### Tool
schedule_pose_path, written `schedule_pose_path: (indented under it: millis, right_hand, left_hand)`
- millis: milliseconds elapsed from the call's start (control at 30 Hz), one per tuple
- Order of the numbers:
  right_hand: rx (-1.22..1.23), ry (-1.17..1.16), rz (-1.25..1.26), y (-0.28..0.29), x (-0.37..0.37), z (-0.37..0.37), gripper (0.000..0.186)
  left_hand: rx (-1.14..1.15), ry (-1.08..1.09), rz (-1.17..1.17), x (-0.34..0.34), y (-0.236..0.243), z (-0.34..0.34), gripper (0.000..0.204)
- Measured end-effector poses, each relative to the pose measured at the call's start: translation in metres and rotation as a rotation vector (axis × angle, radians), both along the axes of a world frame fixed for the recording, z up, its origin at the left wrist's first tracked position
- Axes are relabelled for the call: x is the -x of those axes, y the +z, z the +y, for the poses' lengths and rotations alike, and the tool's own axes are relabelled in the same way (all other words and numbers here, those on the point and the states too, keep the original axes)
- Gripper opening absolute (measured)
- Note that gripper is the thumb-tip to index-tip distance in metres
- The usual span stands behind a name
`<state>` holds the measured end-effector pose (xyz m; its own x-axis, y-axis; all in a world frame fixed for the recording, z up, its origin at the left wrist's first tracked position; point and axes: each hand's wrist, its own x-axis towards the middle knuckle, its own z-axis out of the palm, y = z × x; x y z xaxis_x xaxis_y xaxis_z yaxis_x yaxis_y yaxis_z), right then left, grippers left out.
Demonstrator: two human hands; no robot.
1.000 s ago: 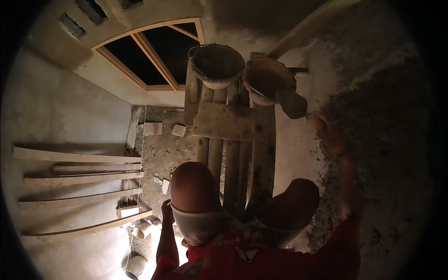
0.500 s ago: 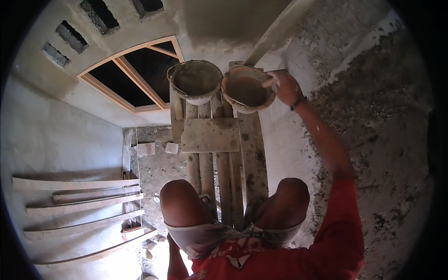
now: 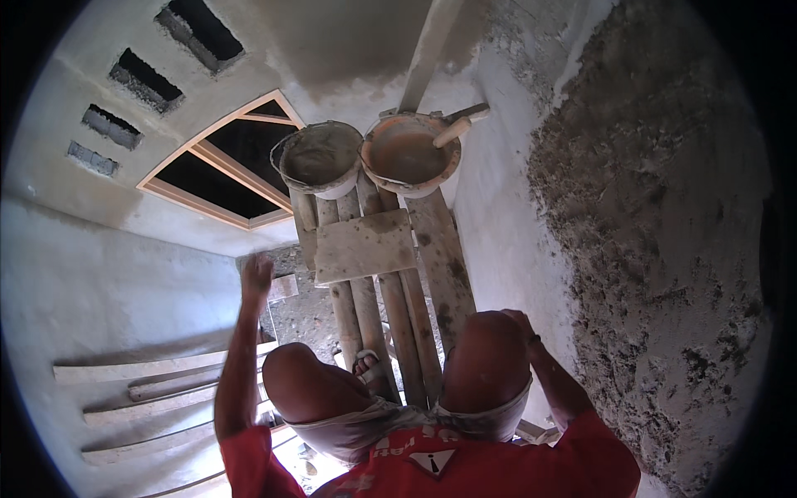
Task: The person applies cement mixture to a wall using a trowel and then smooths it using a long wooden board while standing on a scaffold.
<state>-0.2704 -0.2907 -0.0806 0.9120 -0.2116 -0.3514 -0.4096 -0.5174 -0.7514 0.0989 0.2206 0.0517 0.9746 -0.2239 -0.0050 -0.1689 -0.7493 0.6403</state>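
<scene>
Since half a second ago, the right hand [image 3: 519, 324] has left the wooden handle [image 3: 452, 133] and come back near, to the outer side of the right knee, while the left hand [image 3: 256, 280] has risen into view on the left. The left hand is raised left of the left knee, apart from the buckets; I cannot tell whether its fingers are closed. The right hand is partly hidden by the knee, so its state cannot be told either.

The handle leans across the right rim of the right bucket [image 3: 432, 184], which holds a brownish mix. Just beside it on the left stands the left bucket [image 3: 336, 192], with greyish contents. Both stand at the far end of a platform of poles [image 3: 344, 319]; a stained board [image 3: 364, 245] lies across it, nearer than the buckets.
</scene>
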Motion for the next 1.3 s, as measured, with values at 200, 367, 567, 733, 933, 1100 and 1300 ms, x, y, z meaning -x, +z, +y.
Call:
schedule_pose_path:
  millis: [200,367,567,733,933,1100,1300]
  right_hand:
    - [0.07,-0.085,0.197,0.012,0.045,0.027,0.037]
    - [-0.091,-0.165,0.263,0.032,0.068,0.025,0.034]
    - [-0.054,-0.323,0.198,0.044,0.046,-0.006,0.022]
    - [0.117,-0.415,0.089,0.072,0.042,-0.022,0.014]
    - [0.267,-0.551,0.211,0.059,0.079,0.004,0.019]
    - [0.265,-0.655,0.248,0.006,0.119,0.007,0.025]
    - [0.185,-0.806,0.345,0.006,0.091,-0.002,0.026]
  left_hand:
    - [-0.09,-0.54,-0.441,-0.115,0.153,-0.276,0.039]
    - [-0.17,-0.598,-0.538,-0.158,0.201,-0.426,0.058]
    - [-0.226,-0.481,-0.473,-0.153,0.221,-0.519,0.053]
    - [-0.068,-0.402,-0.484,-0.23,0.236,-0.525,0.073]
    - [0.243,-0.422,-0.515,-0.318,0.249,-0.569,0.109]
    - [0.518,-0.562,-0.492,-0.34,0.229,-0.596,0.107]
    - [0.681,-0.597,-0.306,-0.333,0.218,-0.604,0.068]
